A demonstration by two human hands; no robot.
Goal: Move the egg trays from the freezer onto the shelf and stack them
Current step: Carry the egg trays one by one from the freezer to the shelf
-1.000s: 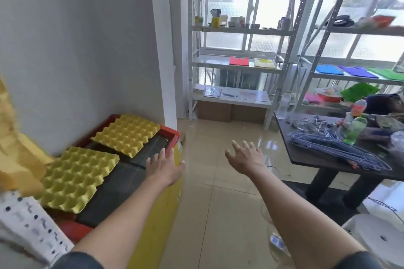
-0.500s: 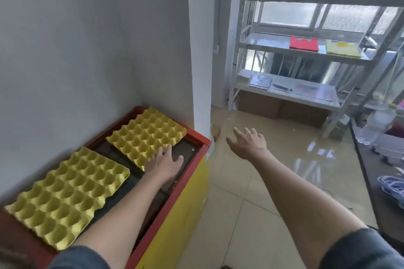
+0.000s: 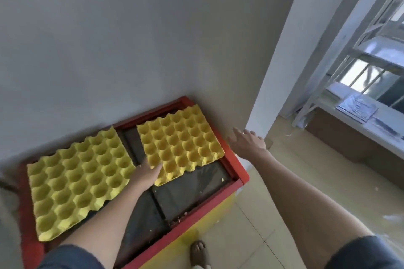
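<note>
On the freezer (image 3: 231, 183) lid lie two yellow egg trays side by side, the far tray (image 3: 181, 144) and the near tray (image 3: 78, 183). The left hand (image 3: 145, 173) touches the far tray's corner; whether it grips, I cannot tell. The right hand (image 3: 248, 143) hovers released beyond the freezer's end.

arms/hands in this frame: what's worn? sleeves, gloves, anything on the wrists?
Both forearms are bare. Short dark blue-grey sleeves show at the bottom edge, one on the left arm and one on the right arm. No gloves on the left hand or right hand; no watch, band or ring is visible.
</note>
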